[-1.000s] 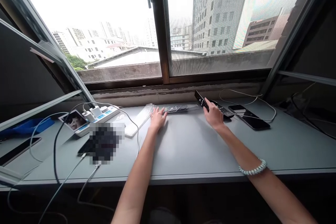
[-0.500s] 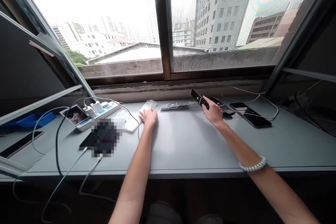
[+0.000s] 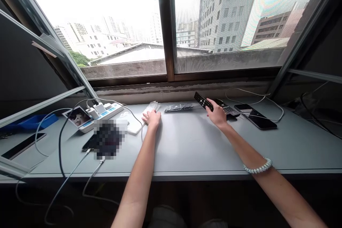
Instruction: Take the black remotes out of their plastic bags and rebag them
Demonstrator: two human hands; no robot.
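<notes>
My right hand [image 3: 217,114] is closed around a black remote control [image 3: 203,101] with light buttons, its far end raised and pointing to the upper left. Just behind that hand lies another dark remote [image 3: 228,109], partly hidden by my fingers. On the left, my left hand [image 3: 152,118] rests with fingers somewhat spread on a crumpled clear plastic bag [image 3: 151,106]; whatever is under the palm is hidden. Between the hands sits a dark item in clear wrapping [image 3: 178,107], touched by neither hand.
A black phone [image 3: 255,117] with a white cable lies at the right. To the left are a power strip [image 3: 108,111] with plugs, a photo card [image 3: 77,117], a partly blurred dark device [image 3: 89,144], a blue tray [image 3: 37,122] and several cables. Metal frame bars flank the grey desk [image 3: 187,149].
Both hands keep their places, the right still holding the remote control. The whole view has shifted very slightly.
</notes>
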